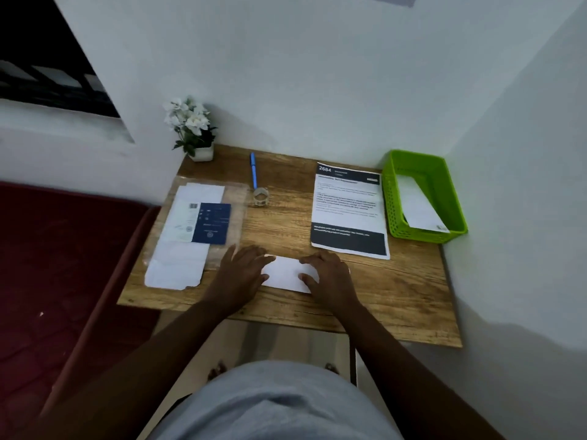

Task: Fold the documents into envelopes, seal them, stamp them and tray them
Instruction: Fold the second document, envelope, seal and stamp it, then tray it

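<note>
Two hands lie flat on one white paper (pixel 286 274) near the desk's (pixel 397 290) near edge, centre. The left hand (pixel 243 269) has fingers spread and straight over the paper's left end; the right hand (pixel 328 274) presses its right end, fingers nearly straight, gripping nothing. Whether this is a folded document or an envelope cannot be told; by the pressing, the step looks like creasing a fold or closing a flap. Next would likely be a firm sweep along the edge, then sealing or stamping.

Going down in size: a printed sheet (pixel 347 211) lies far right of the hands, apparently waiting its turn. A green tray (pixel 392 198) stands at the far right corner with one white envelope (pixel 419 208) inside. At left, a clear sleeve (pixel 236 211) holds white papers and a dark blue booklet (pixel 211 223). A flower pot (pixel 200 152) sits at the far left corner. A blue pen (pixel 253 169) and a small tape ring (pixel 261 196) lie far centre. Nothing blocks the way to the tray.
</note>
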